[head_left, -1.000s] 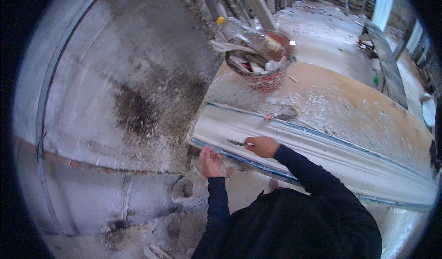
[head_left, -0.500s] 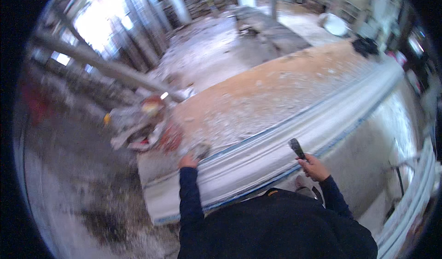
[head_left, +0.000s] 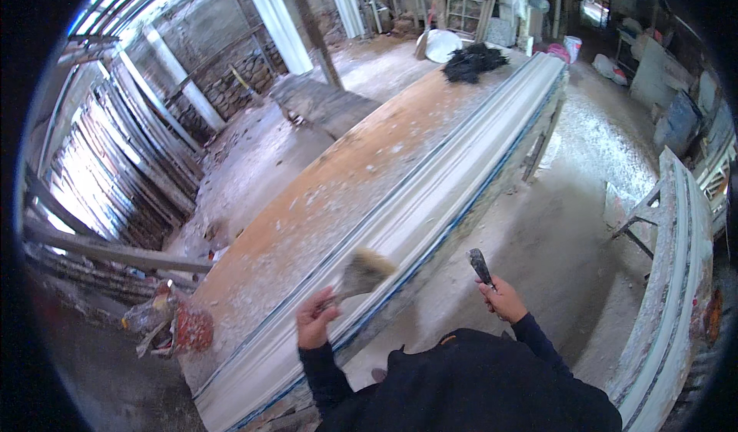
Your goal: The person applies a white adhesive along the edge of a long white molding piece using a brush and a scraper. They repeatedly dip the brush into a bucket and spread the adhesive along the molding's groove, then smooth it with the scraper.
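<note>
A wide brush with pale bristles (head_left: 365,273) is in my left hand (head_left: 315,317), its fingers closed on the handle. The brush is slightly blurred and hangs over the long white ribbed moulding (head_left: 453,178), near its blue-edged side; I cannot tell if it touches. My right hand (head_left: 505,300) is closed on a short, dark, pale-speckled tool (head_left: 479,266), whose thicker end points up and away. It is held off the moulding's right side, above the floor, and its kind is unclear.
The moulding lies along an orange-brown bench (head_left: 338,167) strewn with white crumbs. A red bucket (head_left: 192,328) stands at its near left end, a black fibrous heap (head_left: 474,63) at its far end. Another long white moulding (head_left: 673,301) rests on a metal stand to the right.
My view has swung toward the right. My left hand has moved from the bench's left end to over the moulding, bringing the brush. My right hand still grips the dark tool.
</note>
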Tool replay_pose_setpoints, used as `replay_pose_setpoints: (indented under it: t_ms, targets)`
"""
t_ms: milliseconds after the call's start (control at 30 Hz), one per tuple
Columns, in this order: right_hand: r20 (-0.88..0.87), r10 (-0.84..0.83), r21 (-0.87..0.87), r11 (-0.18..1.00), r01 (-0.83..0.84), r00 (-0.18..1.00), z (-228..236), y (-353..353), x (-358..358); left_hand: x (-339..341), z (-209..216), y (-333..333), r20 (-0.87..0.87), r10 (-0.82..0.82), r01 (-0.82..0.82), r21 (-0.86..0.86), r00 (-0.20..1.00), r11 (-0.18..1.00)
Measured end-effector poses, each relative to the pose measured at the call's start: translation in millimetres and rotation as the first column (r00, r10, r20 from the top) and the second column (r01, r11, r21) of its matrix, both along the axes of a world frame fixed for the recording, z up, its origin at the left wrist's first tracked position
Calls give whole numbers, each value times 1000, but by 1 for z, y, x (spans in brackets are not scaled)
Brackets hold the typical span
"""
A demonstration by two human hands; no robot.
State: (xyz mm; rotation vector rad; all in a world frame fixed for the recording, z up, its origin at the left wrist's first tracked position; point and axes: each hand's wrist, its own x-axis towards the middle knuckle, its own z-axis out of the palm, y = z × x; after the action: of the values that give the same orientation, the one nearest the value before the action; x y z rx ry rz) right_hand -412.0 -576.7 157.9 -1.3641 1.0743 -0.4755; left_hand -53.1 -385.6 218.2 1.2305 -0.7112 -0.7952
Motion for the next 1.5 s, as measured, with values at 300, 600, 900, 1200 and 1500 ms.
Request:
replay_pose_setpoints:
  t_ms: [300,600,900,1200,1500]
  targets:
    - [100,-291,14,957,291,951,13,-124,-153,-217,2,-313,-528,-232,184,-141,817,973]
    - [-74,-579,64,810,584,812,-29,-279,-268,-341,-49,-565,-546,18,-7,22,838,1000]
    - [-44,-705,-77,709,701,708,11,-465,-359,-415,-49,-842,-747,74,-261,-136,661,956]
    - [-84,-540,-35,842,539,838,-12,-666,-429,-486,-62,-1006,-671,23,-132,-112,741,985]
    - [-167,-261,-335,922,195,951,21,-886,-509,-605,-51,-1264,-521,-23,-152,-290,853,945]
